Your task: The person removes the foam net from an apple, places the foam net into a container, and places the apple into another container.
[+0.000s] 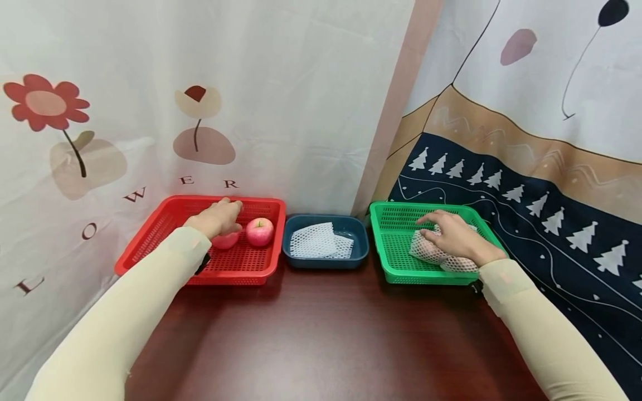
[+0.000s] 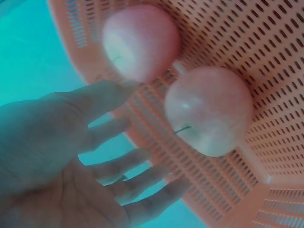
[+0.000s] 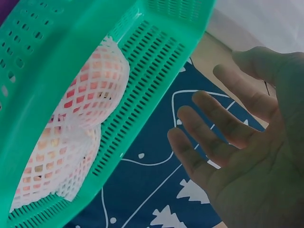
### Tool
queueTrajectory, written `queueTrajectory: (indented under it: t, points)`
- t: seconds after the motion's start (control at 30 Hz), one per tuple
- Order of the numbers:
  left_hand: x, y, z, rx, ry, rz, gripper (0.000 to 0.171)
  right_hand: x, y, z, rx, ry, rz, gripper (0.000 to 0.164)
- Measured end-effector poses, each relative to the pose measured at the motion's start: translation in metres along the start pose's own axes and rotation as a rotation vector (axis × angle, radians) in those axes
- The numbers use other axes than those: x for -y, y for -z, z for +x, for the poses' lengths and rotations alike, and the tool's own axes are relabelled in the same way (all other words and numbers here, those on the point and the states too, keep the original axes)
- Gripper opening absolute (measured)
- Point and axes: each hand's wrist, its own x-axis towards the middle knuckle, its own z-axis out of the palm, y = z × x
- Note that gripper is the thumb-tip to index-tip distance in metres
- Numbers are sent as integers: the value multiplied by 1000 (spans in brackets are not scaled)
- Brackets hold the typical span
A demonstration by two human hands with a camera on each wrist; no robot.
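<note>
Two apples lie in the red basket (image 1: 241, 274). One apple (image 1: 259, 231) shows fully in the head view; the other apple (image 1: 225, 240) is partly hidden beneath my left hand (image 1: 217, 218). In the left wrist view that hand (image 2: 95, 161) has its fingers extended, holding nothing, beside the two apples (image 2: 209, 111). My right hand (image 1: 453, 236) is over the green basket (image 1: 396, 245), above apples in white foam nets (image 1: 426, 250). Its fingers (image 3: 190, 156) are spread in the right wrist view, apart from the netted apples (image 3: 99, 85).
Between the baskets stands a dark blue tray (image 1: 326, 264) with white foam nets (image 1: 313, 240) in it. All three containers stand along the back of the brown table (image 1: 326, 334). A printed curtain (image 1: 301, 100) hangs behind and on both sides.
</note>
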Motion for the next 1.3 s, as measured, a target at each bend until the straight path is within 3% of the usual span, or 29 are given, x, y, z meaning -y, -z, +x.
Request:
queueTrajectory:
  t: [0.27,0.43,0.9,1.07,1.3]
  points:
    - [-21,5,-20,-146,-76,9,57,-9,4,5,65,-28,-39,45]
    - [-38,2,-28,-194,-97,-3,61,-20,7,6,118,-33,-50,49]
    - [-76,-17,-39,-318,-206,-22,59,-37,6,15,230,-52,-90,64]
    - [-99,-25,-45,-365,-278,-10,60,-41,3,17,269,-52,-110,69]
    - [-129,-46,-51,-483,-399,-28,59,-45,-2,22,310,-51,-146,73]
